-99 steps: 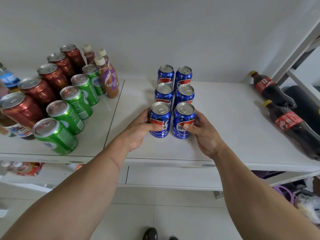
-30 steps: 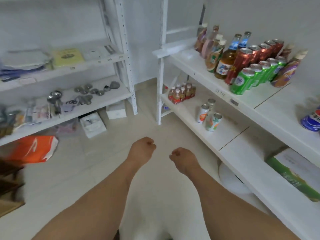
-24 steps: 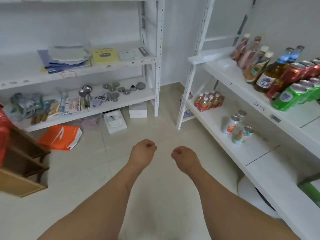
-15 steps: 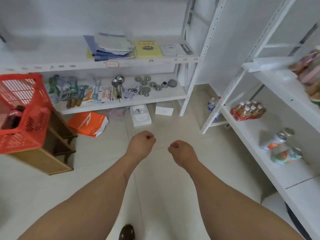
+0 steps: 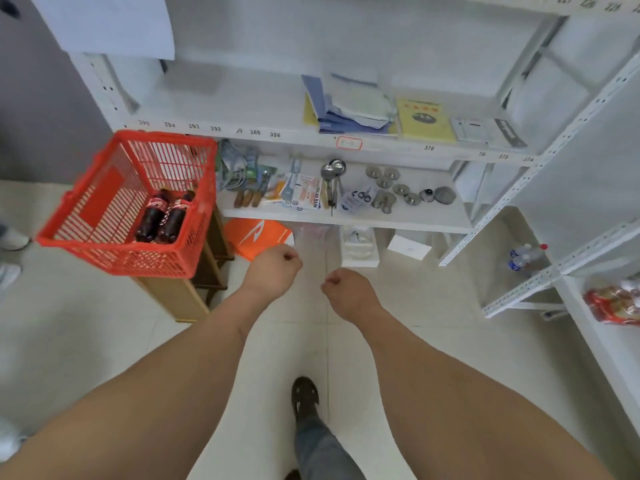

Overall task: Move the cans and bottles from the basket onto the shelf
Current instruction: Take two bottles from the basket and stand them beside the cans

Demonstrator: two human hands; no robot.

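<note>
Both forearms were bare — no sleeves; one leg wore grey-blue jeans (image 5: 320, 448) and a dark shoe (image 5: 304, 396).

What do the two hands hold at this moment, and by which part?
Nothing is held. The left hand and the right hand are curled into loose fists above the floor; both cola bottles lie in the red basket.

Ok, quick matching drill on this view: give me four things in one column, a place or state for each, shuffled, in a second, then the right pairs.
Things:
1. cola bottles
2. red basket
3. orange bag
4. left hand

Places or states:
A. on the floor under the lower shelf
B. fingers curled, holding nothing
C. lying side by side inside the basket
D. sitting on a wooden stand

Pairs: 1-C, 2-D, 3-A, 4-B
</note>
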